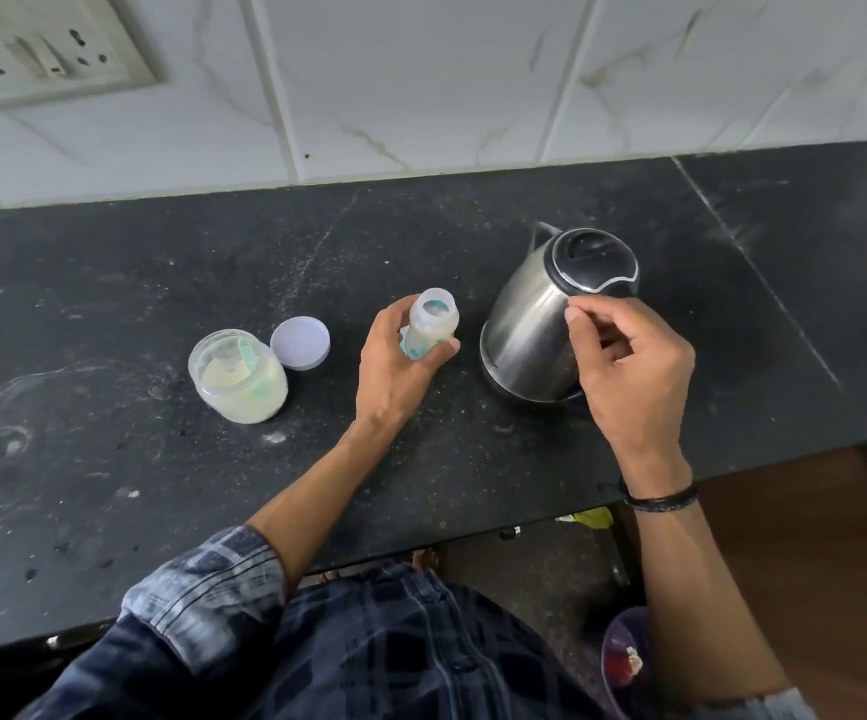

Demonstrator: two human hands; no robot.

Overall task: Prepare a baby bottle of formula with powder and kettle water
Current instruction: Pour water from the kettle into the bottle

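Note:
My left hand (395, 356) grips an uncapped baby bottle (434, 324) that stands on the black counter (109, 485), with pale powder inside it. A steel kettle (530, 324) with a black lid stands just to the right of the bottle. My right hand (628, 366) is curled at the kettle's handle side, thumb and forefinger by the lid's edge. The handle itself is hidden under that hand. To the left, an open formula jar (239, 376) holds pale powder and a green scoop. Its lilac lid (300, 349) lies beside it.
A tiled wall with a socket panel (41, 49) rises behind the counter. The counter's front edge runs close to my body, and a brown cabinet (805, 563) stands lower right. A purple bin (626, 662) sits on the floor below.

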